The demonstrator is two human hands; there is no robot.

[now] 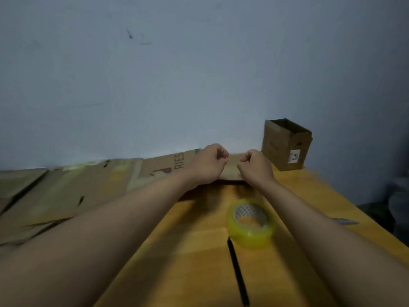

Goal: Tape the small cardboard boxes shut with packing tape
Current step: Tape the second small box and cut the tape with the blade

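A small cardboard box (234,166) lies on the wooden table (199,262) near its far edge, mostly hidden by my hands. My left hand (209,163) grips its left end with curled fingers. My right hand (255,167) grips its right end the same way. The image is blurred, so the exact hold is unclear. A roll of clear yellowish packing tape (251,222) lies flat on the table between my forearms, nearer to me than the box. A second small cardboard box (285,147) stands upright with its top flaps open at the back right corner.
Flattened cardboard sheets (66,191) cover the left part of the table up to the wall. A thin black stick-like object (238,273) lies on the table in front of the tape. A grey blade-like object (346,222) rests near the right edge.
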